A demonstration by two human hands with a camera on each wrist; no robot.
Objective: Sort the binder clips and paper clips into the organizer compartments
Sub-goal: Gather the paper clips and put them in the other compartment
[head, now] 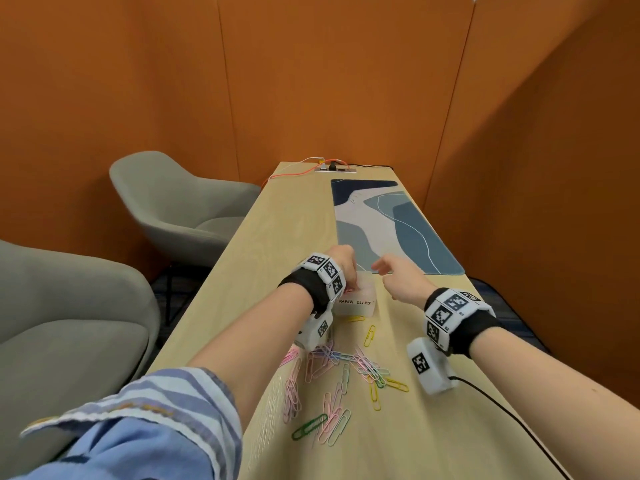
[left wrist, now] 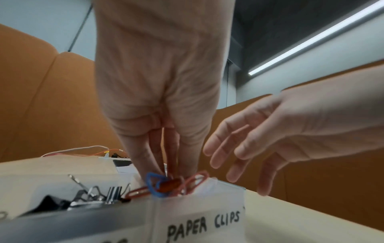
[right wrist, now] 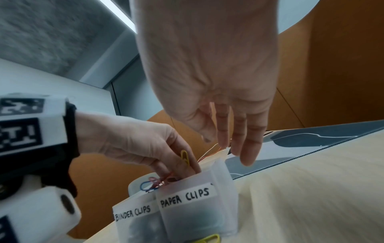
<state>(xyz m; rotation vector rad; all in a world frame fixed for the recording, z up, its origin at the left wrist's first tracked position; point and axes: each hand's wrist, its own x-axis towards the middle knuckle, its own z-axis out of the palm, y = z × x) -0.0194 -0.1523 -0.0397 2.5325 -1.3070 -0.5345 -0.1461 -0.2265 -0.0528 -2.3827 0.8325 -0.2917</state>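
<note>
The left hand (left wrist: 158,105) pinches red and blue paper clips (left wrist: 166,184) at the rim of the organizer (right wrist: 187,212), over its compartment lettered "PAPER CLIPS", beside "BINDER CLIPS"; the right hand (right wrist: 209,82) hovers just right of the organizer, fingers relaxed, holding nothing.

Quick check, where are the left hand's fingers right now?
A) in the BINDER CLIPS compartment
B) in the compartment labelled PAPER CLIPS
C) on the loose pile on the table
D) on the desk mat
B: the left hand has its fingertips down in the PAPER CLIPS compartment, among red and blue paper clips.
</note>
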